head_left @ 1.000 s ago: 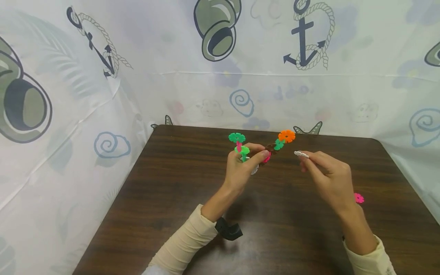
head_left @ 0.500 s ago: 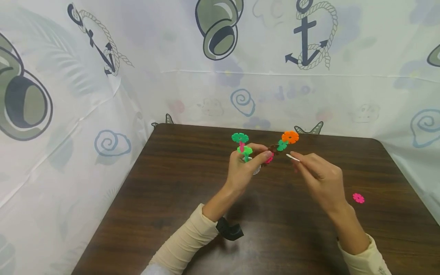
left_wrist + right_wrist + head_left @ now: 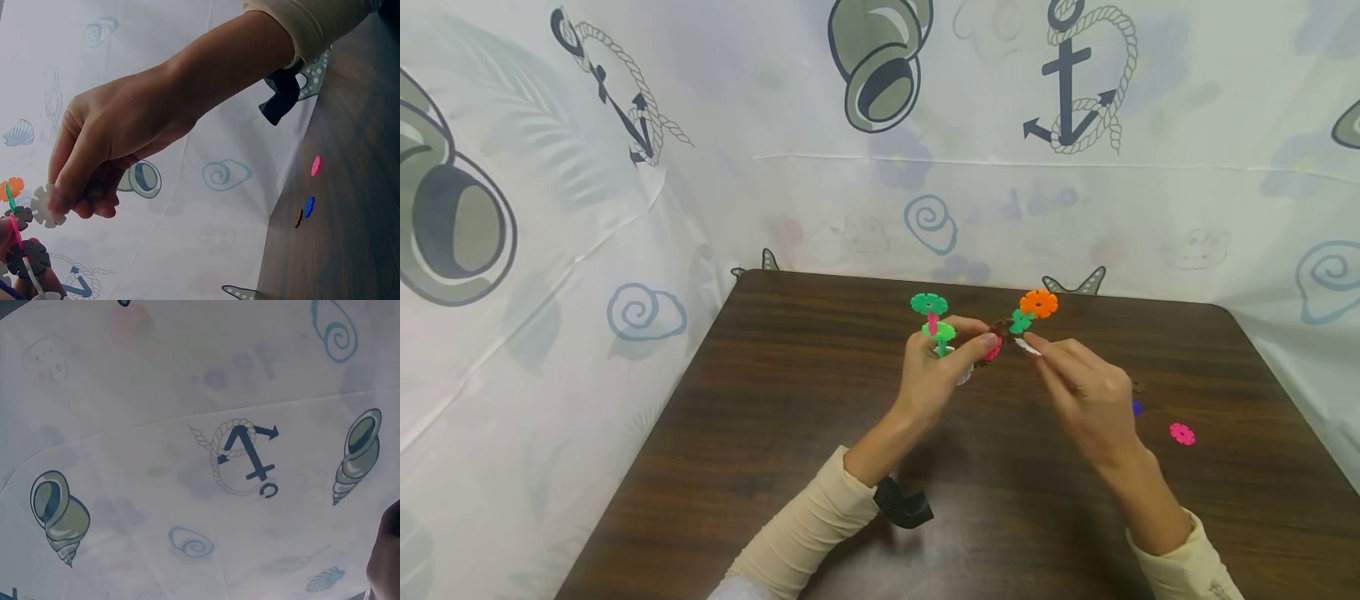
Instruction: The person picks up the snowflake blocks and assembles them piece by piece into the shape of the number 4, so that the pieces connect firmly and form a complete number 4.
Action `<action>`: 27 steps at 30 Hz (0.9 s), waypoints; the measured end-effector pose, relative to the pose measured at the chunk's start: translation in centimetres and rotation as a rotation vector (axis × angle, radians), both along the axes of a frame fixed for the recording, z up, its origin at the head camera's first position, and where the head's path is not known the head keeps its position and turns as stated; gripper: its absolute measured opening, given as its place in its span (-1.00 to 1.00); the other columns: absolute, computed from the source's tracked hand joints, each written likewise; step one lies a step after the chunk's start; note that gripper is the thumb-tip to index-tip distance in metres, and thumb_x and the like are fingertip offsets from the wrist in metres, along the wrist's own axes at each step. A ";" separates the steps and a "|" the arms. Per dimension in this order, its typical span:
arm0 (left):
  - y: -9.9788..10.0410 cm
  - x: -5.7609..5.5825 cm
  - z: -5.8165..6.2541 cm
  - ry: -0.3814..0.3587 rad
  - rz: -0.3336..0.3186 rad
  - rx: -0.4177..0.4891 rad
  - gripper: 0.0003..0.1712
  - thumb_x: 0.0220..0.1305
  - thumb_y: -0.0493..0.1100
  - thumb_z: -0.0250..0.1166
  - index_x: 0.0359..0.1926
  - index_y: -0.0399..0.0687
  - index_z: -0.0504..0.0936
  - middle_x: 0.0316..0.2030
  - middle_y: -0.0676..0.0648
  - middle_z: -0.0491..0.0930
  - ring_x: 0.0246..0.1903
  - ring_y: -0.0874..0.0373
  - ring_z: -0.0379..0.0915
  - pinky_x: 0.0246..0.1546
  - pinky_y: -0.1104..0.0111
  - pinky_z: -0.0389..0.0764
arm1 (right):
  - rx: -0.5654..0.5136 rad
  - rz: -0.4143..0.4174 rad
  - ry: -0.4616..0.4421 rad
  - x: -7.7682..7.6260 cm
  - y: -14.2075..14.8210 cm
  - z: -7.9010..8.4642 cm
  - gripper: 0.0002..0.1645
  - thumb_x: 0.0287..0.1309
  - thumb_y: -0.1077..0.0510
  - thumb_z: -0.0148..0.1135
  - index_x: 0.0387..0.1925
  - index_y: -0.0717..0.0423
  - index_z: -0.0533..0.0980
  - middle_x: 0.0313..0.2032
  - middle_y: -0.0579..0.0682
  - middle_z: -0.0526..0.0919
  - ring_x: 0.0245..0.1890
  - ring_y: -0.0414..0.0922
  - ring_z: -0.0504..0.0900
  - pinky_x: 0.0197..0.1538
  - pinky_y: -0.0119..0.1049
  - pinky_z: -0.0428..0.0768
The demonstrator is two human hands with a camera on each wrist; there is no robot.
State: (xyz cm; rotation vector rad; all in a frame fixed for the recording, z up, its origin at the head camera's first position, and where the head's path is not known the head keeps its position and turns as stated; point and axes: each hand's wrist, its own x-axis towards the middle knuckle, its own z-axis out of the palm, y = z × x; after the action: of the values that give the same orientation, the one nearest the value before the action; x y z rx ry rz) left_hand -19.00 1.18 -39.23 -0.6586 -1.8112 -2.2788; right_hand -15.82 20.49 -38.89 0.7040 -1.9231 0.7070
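Note:
My left hand (image 3: 921,375) grips a chain of interlocking flower-shaped discs between thumb and fingers, held up over the table. At its right end are an orange disc (image 3: 1039,304), a green disc (image 3: 1021,321) and a brown disc (image 3: 1001,328); a pink disc (image 3: 992,348) sits by my thumb. A dark green disc (image 3: 928,304) tops its left end, above a light green disc (image 3: 938,332). My right hand (image 3: 1093,404) pinches a white disc (image 3: 45,206), its edge right at the brown disc. The palm hides part of the chain. The right wrist view shows only a hand's edge (image 3: 384,556).
On the dark wooden table (image 3: 760,375), a loose pink disc (image 3: 1182,433), a blue disc (image 3: 309,206) and a brown disc (image 3: 299,218) lie to the right. A black wrist mount (image 3: 904,504) hangs under the left sleeve. A printed white curtain (image 3: 820,200) stands behind the table.
My right hand has moved left with the white disc, bringing it up to the chain. The left hand has shifted slightly right. The loose blue and brown discs have come into view.

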 end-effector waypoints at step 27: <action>0.9 0.9 -0.5 -0.028 0.008 0.034 -0.79 0.30 -0.20 0.42 -0.13 -0.26 0.75 -0.43 -0.07 0.77 -0.53 0.13 0.63 -0.55 0.51 0.54 | 0.068 -0.105 0.168 0.2 -1.2 -0.2 -0.65 0.50 0.12 0.17 -0.07 0.34 0.72 -0.44 0.18 0.72 -0.53 0.05 0.62 -0.48 -0.15 0.62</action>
State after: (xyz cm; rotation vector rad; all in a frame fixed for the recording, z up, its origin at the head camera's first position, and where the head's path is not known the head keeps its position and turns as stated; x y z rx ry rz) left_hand -18.14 2.05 -39.77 -0.6160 -1.7795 -2.3197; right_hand -15.59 19.29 -39.13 0.6768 -1.8221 0.5032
